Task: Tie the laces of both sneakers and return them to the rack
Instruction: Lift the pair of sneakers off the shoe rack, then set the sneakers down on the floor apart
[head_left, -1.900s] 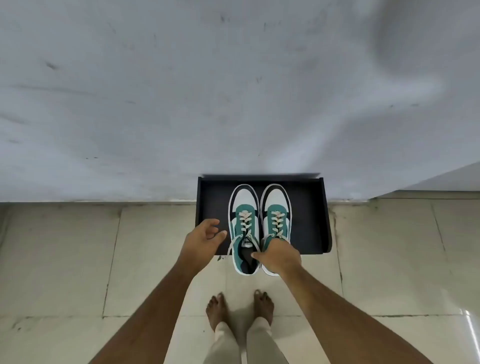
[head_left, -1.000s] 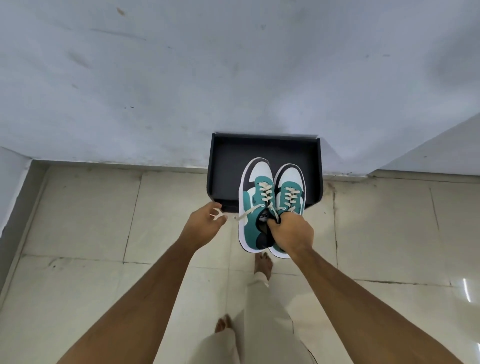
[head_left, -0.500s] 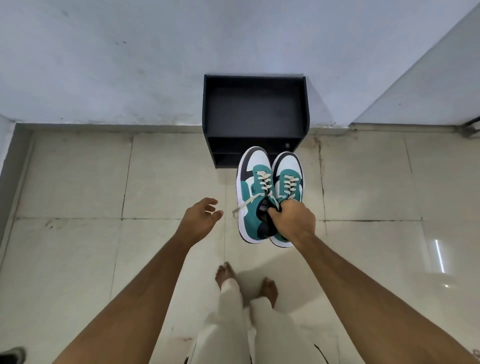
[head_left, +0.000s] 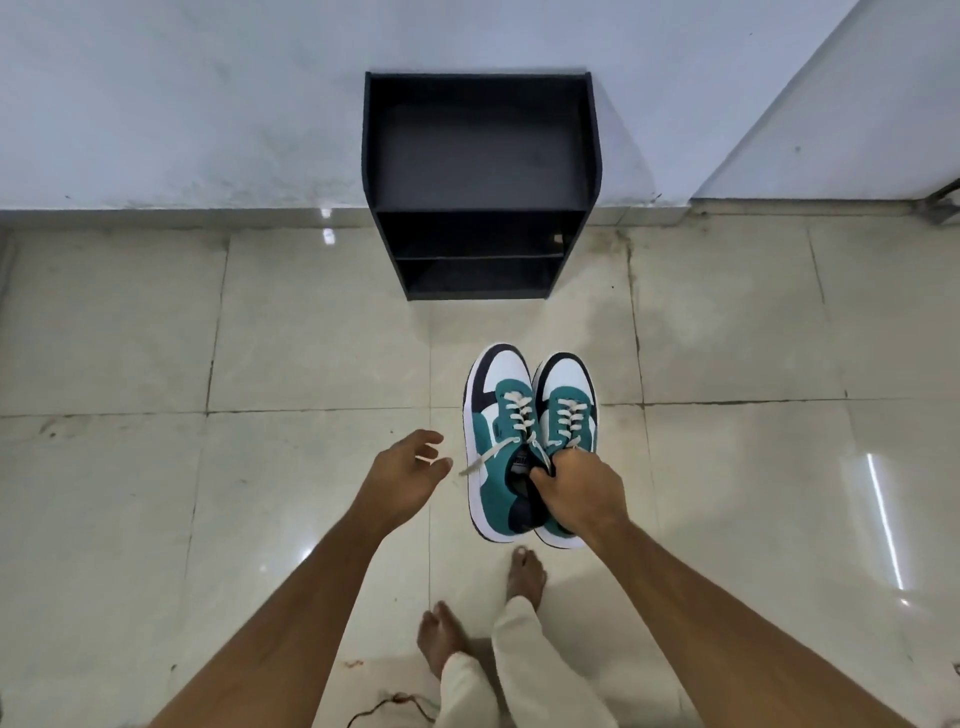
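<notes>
Tiled floor (head_left: 156, 322) | black rack (head_left: 480, 187) against wall | right hand (head_left: 579, 491) grips both sneakers (head_left: 530, 441) | left hand (head_left: 402, 475) open, empty

Sneakers held above the floor, rack at twelve o'clock.

The two sneakers (head_left: 530, 441) sit side by side in the right hand (head_left: 582, 493), well apart from the rack (head_left: 480, 135) against the wall (head_left: 182, 104). The left hand (head_left: 405, 478) lies at nine o'clock beside them; bare feet (head_left: 441, 634) at six.
</notes>
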